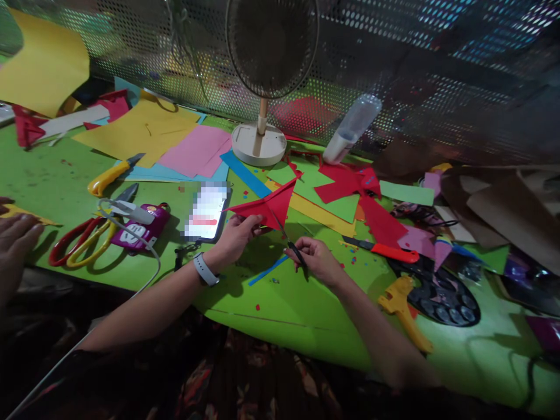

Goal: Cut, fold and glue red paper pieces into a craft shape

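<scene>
My left hand, with a watch on its wrist, pinches a folded red paper between thumb and fingers. The paper is roughly triangular and held just above the green table. My right hand is closed around the dark handles of small scissors. Their blades reach up to the lower right edge of the red paper; whether they are open or closed on it I cannot tell. Below the scissors lies a thin blue paper strip. A phone rests left of my left hand.
A white fan and a plastic bottle stand at the back. Large scissors and a purple power bank with a cable lie left. A red-handled knife, yellow glue gun and black palette lie right. Another person's hand is far left.
</scene>
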Demonstrator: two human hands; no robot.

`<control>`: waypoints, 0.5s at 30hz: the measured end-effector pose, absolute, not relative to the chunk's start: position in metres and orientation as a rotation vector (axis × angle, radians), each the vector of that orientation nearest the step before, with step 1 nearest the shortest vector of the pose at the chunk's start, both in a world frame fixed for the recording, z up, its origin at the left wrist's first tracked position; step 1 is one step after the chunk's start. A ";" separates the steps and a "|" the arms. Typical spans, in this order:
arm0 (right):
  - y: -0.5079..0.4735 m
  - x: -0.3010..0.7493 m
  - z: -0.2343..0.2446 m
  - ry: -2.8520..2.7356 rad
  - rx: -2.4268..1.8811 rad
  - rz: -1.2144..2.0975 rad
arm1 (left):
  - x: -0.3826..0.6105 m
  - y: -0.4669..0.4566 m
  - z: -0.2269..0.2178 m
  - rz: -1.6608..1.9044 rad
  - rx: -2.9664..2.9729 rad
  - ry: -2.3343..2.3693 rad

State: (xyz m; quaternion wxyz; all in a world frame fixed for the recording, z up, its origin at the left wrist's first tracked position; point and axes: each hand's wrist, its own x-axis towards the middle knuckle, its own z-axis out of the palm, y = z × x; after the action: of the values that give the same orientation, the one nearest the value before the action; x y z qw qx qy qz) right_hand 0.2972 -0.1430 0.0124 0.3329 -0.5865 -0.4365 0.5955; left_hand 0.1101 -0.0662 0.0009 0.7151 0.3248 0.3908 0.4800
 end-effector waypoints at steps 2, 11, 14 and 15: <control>-0.143 0.299 0.010 -1.139 -1.518 1.553 | 0.110 -0.066 0.001 1.063 0.723 0.847; -0.143 0.296 0.010 -1.131 -1.526 1.540 | 0.111 -0.069 0.006 1.036 0.746 0.889; -0.143 0.295 0.012 -1.124 -1.528 1.534 | 0.112 -0.071 0.007 1.017 0.755 0.888; -0.142 0.295 0.012 -1.120 -1.522 1.536 | 0.112 -0.071 0.008 1.019 0.753 0.884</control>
State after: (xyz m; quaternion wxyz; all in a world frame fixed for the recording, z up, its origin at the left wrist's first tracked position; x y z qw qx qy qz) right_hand 0.2949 -0.1423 0.0123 0.3461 -0.5864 -0.4315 0.5917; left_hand 0.1119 -0.0715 0.0077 0.7163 0.3400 0.3994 0.4603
